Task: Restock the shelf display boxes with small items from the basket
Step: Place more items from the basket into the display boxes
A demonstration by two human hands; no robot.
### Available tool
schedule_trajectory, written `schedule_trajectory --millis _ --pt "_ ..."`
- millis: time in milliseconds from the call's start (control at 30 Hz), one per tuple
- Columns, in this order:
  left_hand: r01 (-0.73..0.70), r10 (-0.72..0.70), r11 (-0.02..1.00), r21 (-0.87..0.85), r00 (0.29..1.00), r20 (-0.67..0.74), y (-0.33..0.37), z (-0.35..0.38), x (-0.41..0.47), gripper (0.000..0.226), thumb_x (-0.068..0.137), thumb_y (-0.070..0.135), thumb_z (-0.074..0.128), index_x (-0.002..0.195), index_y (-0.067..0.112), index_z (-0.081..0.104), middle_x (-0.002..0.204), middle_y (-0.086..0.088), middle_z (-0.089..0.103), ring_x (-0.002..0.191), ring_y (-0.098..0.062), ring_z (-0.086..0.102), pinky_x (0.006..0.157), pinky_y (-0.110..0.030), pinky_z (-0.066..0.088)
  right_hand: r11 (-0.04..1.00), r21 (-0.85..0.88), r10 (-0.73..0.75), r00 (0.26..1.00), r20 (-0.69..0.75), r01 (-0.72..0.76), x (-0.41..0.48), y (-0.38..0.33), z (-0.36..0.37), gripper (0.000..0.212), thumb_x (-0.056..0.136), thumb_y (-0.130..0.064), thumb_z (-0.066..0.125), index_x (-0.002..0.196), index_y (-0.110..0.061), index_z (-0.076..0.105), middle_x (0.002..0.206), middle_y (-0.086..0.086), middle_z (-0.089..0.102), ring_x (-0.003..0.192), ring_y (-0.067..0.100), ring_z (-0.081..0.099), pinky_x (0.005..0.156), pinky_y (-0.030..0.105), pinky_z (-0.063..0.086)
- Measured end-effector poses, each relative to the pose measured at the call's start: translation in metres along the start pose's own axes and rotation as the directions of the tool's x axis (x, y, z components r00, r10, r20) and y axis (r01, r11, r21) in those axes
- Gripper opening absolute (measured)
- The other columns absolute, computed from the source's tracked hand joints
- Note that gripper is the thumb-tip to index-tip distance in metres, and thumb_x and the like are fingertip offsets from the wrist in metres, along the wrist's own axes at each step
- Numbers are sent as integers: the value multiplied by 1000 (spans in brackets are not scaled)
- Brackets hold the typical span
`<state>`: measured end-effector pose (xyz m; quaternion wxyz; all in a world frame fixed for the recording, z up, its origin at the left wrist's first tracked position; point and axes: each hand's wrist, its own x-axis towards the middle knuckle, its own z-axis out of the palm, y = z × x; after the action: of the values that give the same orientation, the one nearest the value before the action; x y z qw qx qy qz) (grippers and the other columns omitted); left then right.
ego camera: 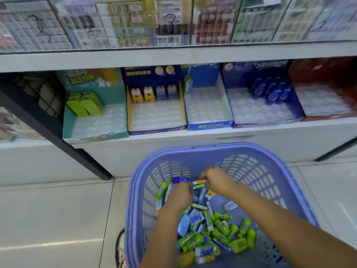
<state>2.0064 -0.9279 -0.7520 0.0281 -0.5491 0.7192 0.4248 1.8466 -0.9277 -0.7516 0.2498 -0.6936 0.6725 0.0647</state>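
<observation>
Both hands reach into the purple basket, which sits on the floor below the shelf of display boxes and holds a heap of green and blue small items. The right hand pinches a yellow-and-white item. The left hand curls over a blue item, but its fingers are hidden, so I cannot tell if it grips.
</observation>
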Motion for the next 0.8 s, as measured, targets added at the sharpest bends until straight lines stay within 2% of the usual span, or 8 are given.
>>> schedule_trajectory --millis 100,167,300,400,533,633,700,800 --pt "-19 19 1000 18 1000 13 0 25 13 40 92 1 40 128 9 56 113 -22 63 101 -32 60 83 -36 46 996 36 80 990 115 -85 5 19 36 34 89 -5 47 118 -13 61 118 16 60 110 31 57 88 33 45" --pt "-30 31 997 72 1000 -6 -2 33 25 50 91 -2 40 137 15 48 122 -18 60 105 -31 59 86 -34 45 978 161 108 980 165 -135 4 29 55 31 94 -11 42 119 -5 58 120 20 59 112 33 54 93 36 42" --pt "-48 48 995 88 999 4 2 43 51 47 91 -2 40 134 13 48 137 -14 49 121 -28 50 101 -31 36 972 200 97 984 148 -126 9 39 82 38 99 -26 38 134 -13 44 119 17 58 110 31 55 91 36 44" --pt "-78 75 988 135 997 28 4 50 72 44 89 -2 44 130 11 52 136 -13 50 124 -24 48 106 -28 33 997 47 50 991 126 -56 14 50 97 51 93 -18 45 141 -11 28 120 17 54 110 32 54 85 42 49" --pt "-54 55 933 357 998 9 2 62 91 51 87 -5 45 136 8 41 140 -15 43 131 -27 38 106 -34 33 995 -28 96 977 192 -92 14 60 103 39 92 -23 49 128 -9 42 124 14 54 110 30 56 82 38 47" --pt "1 -3 869 495 1000 3 2 78 90 43 91 -2 40 135 3 40 140 -18 36 133 -32 31 106 -37 34 989 -23 144 940 310 -143 19 60 91 26 89 -23 56 108 -6 58 110 17 62 101 32 60 82 38 48" --pt "16 -17 861 509 1000 -3 3 83 89 41 92 -2 41 133 3 41 137 -18 38 130 -32 35 102 -39 38 984 45 141 900 411 -175 21 63 74 15 86 -25 62 83 -11 61 94 16 65 87 27 62 74 33 48" --pt "20 -9 882 470 1000 -26 5 85 89 39 90 -2 47 128 7 47 130 -14 48 122 -29 46 96 -37 42 961 166 112 859 499 -222 17 69 40 34 77 -27 71 57 -19 45 58 2 51 54 15 49 50 23 38"
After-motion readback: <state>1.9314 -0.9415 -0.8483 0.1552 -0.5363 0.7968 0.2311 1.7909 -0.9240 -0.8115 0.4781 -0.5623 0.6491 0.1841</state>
